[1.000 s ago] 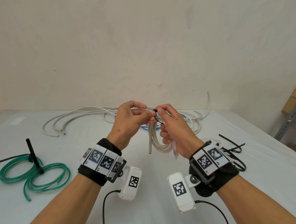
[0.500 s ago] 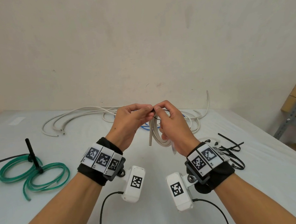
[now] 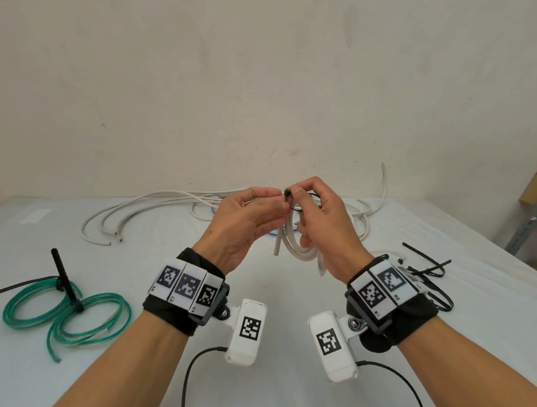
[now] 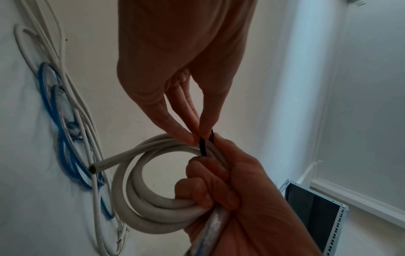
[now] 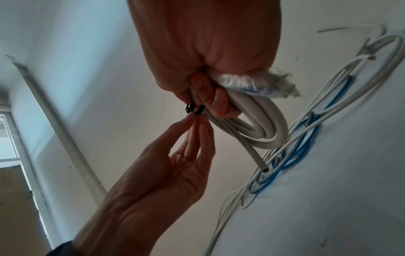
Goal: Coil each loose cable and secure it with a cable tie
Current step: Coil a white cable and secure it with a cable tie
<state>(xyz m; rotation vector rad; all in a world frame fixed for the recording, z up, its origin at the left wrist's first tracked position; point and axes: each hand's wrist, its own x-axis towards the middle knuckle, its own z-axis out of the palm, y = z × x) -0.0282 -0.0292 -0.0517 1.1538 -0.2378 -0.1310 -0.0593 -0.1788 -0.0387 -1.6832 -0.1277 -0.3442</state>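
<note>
Above the middle of the table (image 3: 302, 344), held up in the air, sits the white cable coil (image 4: 140, 195) we are tying. Our right hand (image 3: 324, 228) clenches the coil's side at about three o'clock, along with a crumpled plastic wrapper (image 5: 258, 83), and its thumb and forefinger steady the black cable tie (image 4: 203, 147) looped over the strands at twelve o'clock. Our left hand (image 3: 246, 224) pinches one end of that tie with thumb and forefinger; the other fingers lie straight and hold nothing.

We judge the tie is not yet cinched, and that is where trouble lies. The tie's end is small and held only by fingertips: a slip would let the loop spring off. The coil's free cut end (image 4: 94, 168) juts out at nine o'clock, outside the tie; if our right hand's grip eases, the stiff turns could spread and that end unwind. The wrapper could also be caught under the strap as it tightens.

On the table, the loose white and blue cables (image 3: 292, 201) wait at twelve o'clock, spare black ties (image 3: 424, 268) at three, and the green coil (image 3: 65, 313), already tied, at nine.
</note>
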